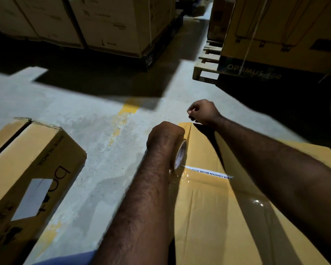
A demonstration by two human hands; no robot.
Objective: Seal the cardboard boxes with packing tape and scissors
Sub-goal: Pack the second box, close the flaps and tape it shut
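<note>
The left hand (165,135) grips a glossy tape roll (181,157) at the smooth tan cardboard box's (208,217) left edge. The right hand (203,111) curls at its far corner, contents unclear. Mottled concrete floor (84,115), stacked cartons (103,25) beyond.

Left hand (165,136) grips tape roll (180,157) at the left edge of the box (218,217) top. Right hand (203,111) is at the far corner, fingers curled; can't tell if it's holding anything. Clear tape strip (256,203) lies across the lid. Second box (36,159) sits on the floor (103,121) to the left, apart.

Dim o/all, hard shadows on floor (96,115), glare on tape (258,203), wide-angle edge warp.
</note>
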